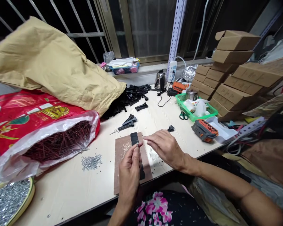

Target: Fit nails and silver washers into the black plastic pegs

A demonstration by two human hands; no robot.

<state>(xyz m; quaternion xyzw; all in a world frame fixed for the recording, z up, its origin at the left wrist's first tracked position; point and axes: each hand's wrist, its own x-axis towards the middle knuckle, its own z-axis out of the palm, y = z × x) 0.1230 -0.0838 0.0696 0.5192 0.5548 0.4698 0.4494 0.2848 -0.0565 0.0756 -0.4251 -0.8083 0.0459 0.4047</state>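
Note:
My left hand (130, 168) is closed in a pinch over a brown board (119, 163), holding a small silvery piece (138, 144) at its fingertips. The exact kind of this piece is too small to tell. Just to the right, my right hand (165, 146) has its fingers stretched out, with thumb and forefinger slightly apart and close to the left fingertips. Black flat pieces (134, 137) lie in a row on the board, partly hidden by my left hand. Tiny pale bits (126, 147) are scattered beside them.
Small metal rings (91, 162) lie left of the board, with more in a yellow bowl (30, 194). A red bag (49, 113) holds thin rods. Black parts (138, 92) are heaped behind. Right stand a green basket (195, 116), battery pack (204, 130), scissors (183, 115) and cardboard boxes (238, 91).

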